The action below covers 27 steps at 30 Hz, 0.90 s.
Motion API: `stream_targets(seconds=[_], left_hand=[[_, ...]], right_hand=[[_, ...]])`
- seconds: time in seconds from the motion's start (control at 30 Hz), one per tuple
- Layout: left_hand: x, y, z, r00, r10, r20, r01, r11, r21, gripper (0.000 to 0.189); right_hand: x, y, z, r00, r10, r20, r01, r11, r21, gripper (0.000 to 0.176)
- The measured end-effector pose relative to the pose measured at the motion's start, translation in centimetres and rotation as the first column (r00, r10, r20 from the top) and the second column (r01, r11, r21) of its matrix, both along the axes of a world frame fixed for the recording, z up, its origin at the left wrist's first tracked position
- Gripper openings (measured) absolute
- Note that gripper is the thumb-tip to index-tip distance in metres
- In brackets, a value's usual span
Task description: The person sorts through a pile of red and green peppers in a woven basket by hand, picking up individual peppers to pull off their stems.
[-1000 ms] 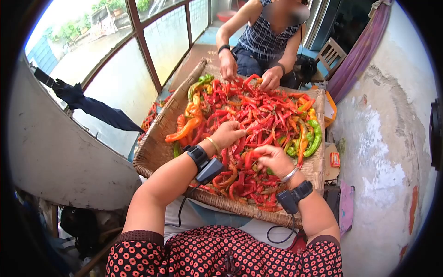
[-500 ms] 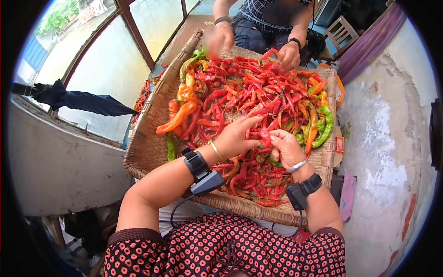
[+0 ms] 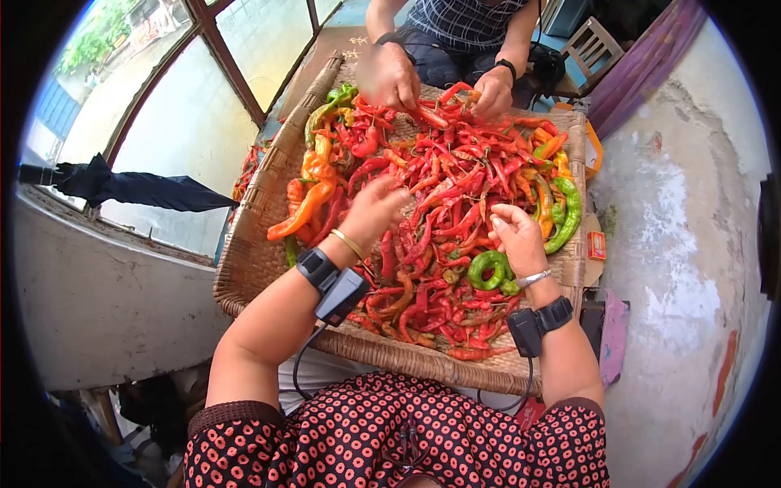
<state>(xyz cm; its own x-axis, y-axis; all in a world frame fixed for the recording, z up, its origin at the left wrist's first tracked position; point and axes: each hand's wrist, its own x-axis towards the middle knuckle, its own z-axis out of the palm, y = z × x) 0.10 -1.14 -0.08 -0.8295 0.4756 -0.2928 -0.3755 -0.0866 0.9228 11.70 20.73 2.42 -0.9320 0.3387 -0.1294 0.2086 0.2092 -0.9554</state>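
Observation:
A heap of red chili peppers [image 3: 443, 220] fills the shallow woven basket [image 3: 244, 244] before me. My left hand [image 3: 376, 213] hovers over the heap's left part, fingers stretched out and slightly blurred, with nothing visible in it. At the right of the heap is my right hand [image 3: 521, 240], fingers bent in toward the thumb; anything pinched there is too small to make out. A curled green pepper [image 3: 488, 270] lies just below that hand. Larger orange peppers [image 3: 317, 191] line the basket's left side, and a long green pepper [image 3: 571, 215] curves along the right.
Across the basket, another person's hands [image 3: 494, 92] work among the peppers at the far edge. A folded dark umbrella [image 3: 154, 187] juts in from the left by the window. Along the right are a small red box [image 3: 596, 245] and a bare wall [image 3: 675, 244].
My hands have drawn apart: the left went left and up, the right slightly right and up. The red pepper between them has left my fingers. The other person's hands moved closer together.

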Motion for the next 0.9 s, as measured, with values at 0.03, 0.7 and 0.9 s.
stream_targets(seconds=[0.03, 0.7, 0.9], left_hand=[[0.6, 0.2, -0.5, 0.989, -0.134, -0.063, 0.12, 0.974, -0.193, 0.037], [2.8, 0.1, -2.5, 0.486, -0.707, -0.514, 0.036, 0.604, -0.796, 0.021], [2.6, 0.0, -2.2, 0.49, -0.753, -0.439, 0.096, 0.547, -0.831, 0.022]], right_hand=[[0.0, 0.2, -0.3, 1.0, -0.002, -0.003, 0.002, 1.0, 0.005, 0.025], [-9.5, 4.3, 1.8, 0.991, -0.02, 0.135, -0.124, 0.286, 0.95, 0.077], [-11.6, 1.8, 1.1, 0.918, -0.025, 0.395, -0.364, 0.343, 0.866, 0.075]])
